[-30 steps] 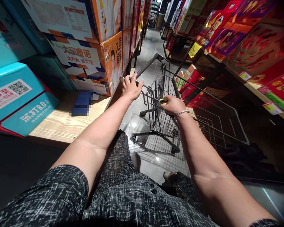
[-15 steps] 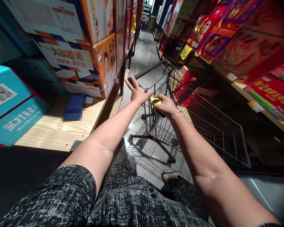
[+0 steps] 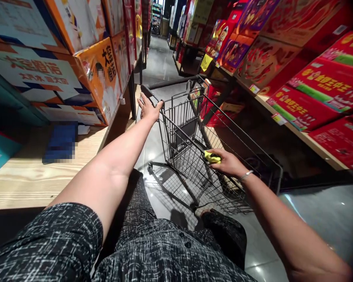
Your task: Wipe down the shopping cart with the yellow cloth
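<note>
A black wire shopping cart (image 3: 185, 133) stands at an angle in front of me, its handle at the far left end. My left hand (image 3: 149, 109) is on the near corner of its rim, beside the handle, with the thumb over the rail and the other fingers partly apart. In my right hand (image 3: 228, 162) is a small crumpled yellow cloth (image 3: 212, 157) with dark marks, pressed against the cart's near top rail. The fingers wrap around the cloth and hide part of it.
Orange-and-white cartons (image 3: 97, 78) are stacked on a wooden shelf (image 3: 23, 190) at left, near a dark blue item (image 3: 60, 141) that is pixelated. Red gift boxes (image 3: 320, 90) line the right shelf, close to the cart. A tiled aisle (image 3: 159, 55) runs ahead.
My view has turned right. The cart has swung around, its far end now closer to me. My right hand has moved along the rail, away from my left hand, still with the yellow cloth.
</note>
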The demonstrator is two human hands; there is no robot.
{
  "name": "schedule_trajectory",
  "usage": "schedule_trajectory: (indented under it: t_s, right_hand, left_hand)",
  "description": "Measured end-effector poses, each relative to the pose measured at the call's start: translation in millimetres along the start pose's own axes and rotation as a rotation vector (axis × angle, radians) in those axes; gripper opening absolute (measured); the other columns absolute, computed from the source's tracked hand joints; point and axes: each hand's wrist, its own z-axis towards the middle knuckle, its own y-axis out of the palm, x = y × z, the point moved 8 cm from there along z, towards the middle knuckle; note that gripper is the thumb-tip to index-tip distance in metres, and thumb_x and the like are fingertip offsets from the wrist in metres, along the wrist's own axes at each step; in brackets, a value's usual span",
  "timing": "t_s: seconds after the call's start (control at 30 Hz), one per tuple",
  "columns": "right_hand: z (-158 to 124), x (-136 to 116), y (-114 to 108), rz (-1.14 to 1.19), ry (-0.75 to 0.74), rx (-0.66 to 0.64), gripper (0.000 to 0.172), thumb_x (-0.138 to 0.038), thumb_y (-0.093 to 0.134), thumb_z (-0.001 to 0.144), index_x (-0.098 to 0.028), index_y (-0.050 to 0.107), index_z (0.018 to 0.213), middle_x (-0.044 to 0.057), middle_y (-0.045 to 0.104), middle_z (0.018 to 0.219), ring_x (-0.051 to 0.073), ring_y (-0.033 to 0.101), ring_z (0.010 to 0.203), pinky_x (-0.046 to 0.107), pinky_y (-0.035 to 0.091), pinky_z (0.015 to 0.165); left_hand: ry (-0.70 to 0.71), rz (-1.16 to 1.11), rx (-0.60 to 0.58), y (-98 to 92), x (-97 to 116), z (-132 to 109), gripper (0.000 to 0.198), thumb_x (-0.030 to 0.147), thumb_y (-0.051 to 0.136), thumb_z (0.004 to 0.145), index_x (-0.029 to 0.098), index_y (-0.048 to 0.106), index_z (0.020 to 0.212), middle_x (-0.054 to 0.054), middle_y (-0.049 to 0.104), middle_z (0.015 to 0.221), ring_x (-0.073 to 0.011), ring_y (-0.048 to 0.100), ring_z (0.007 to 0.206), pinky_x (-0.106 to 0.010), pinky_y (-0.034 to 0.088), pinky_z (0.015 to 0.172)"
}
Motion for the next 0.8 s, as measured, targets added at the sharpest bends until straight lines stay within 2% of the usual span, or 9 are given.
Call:
schedule_trajectory:
  t_s: [0.07,0.13,0.23,0.33,0.47,0.57,0.7,0.8]
  right_hand:
    - [7,-11,13,-0.047,0.03,0.017,0.054,-0.018,0.072,0.062,-0.025,0.074,0.115,0.001,0.075,0.109,0.021,0.069,0.095,0.034,0.055,0.09]
    - [18,-21,29,-0.01,0.074,-0.054,0.057,-0.016,0.069,0.063,-0.025,0.072,0.119,-0.001,0.076,0.099,0.018,0.069,0.086,0.029,0.054,0.082]
    - [33,-38,47,0.084,0.055,-0.133,0.059,-0.015,0.067,0.063,-0.021,0.07,0.121,-0.003,0.074,0.091,0.014,0.066,0.077,0.024,0.051,0.074]
    - [42,-55,58,0.122,-0.003,-0.119,0.051,-0.015,0.066,0.062,-0.02,0.07,0.113,-0.003,0.072,0.088,0.014,0.063,0.076,0.022,0.049,0.072]
    - [44,-70,72,0.189,-0.031,-0.098,0.042,-0.017,0.066,0.061,-0.019,0.071,0.103,-0.003,0.071,0.086,0.014,0.062,0.076,0.022,0.048,0.07]
    - [41,-66,76,0.34,0.015,-0.147,0.038,-0.02,0.07,0.061,-0.019,0.071,0.099,-0.001,0.072,0.087,0.014,0.063,0.076,0.023,0.049,0.07]
    - [38,-35,73,0.677,0.211,-0.206,0.047,-0.032,0.084,0.059,-0.019,0.07,0.102,0.003,0.076,0.096,0.016,0.068,0.078,0.029,0.056,0.074]
    - [40,-14,63,0.904,0.284,-0.144,0.054,-0.036,0.086,0.058,-0.02,0.069,0.107,0.006,0.077,0.108,0.021,0.073,0.088,0.033,0.06,0.079]
  left_hand:
    - [-0.148,-0.088,0.065,3.1,-8,-12,0.089,0.077,0.043,0.092,0.019,0.032,0.159,-0.013,0.04,0.162,-0.0311,0.019,0.157,-0.053,0.022,0.123]
    - [-0.224,-0.161,0.041,14.1,-8,-28,0.098,0.064,0.059,0.091,0.02,0.012,0.164,-0.018,0.022,0.17,-0.0322,0.016,0.159,-0.052,0.026,0.123]
    - [-0.178,-0.208,-0.101,38.9,1,-50,0.117,0.053,0.075,0.082,0.02,-0.001,0.165,-0.021,0.011,0.171,-0.0313,0.009,0.16,-0.05,0.025,0.125]
    - [-0.139,-0.231,-0.186,58.8,3,-68,0.128,0.041,0.083,0.076,0.019,-0.006,0.165,-0.023,0.008,0.171,-0.0304,0.005,0.16,-0.048,0.022,0.127]
    - [-0.144,-0.29,-0.18,70.3,-6,-83,0.115,0.023,0.075,0.078,0.026,0.0,0.165,-0.018,0.012,0.172,-0.0307,0.014,0.16,-0.047,0.023,0.127]
    - [-0.093,-0.291,-0.123,67.5,-8,-92,0.098,0.021,0.066,0.083,0.024,0.012,0.165,-0.016,0.022,0.169,-0.0295,0.023,0.157,-0.045,0.024,0.128]
    - [0.186,-0.237,-0.039,53.9,16,-106,0.074,0.018,0.054,0.087,0.018,0.034,0.158,-0.015,0.037,0.163,-0.0245,0.03,0.155,-0.042,0.021,0.129]
    - [0.377,-0.152,-0.103,51.7,45,-115,0.06,0.018,0.049,0.089,0.02,0.049,0.149,-0.01,0.048,0.158,-0.024,0.033,0.153,-0.047,0.023,0.127]
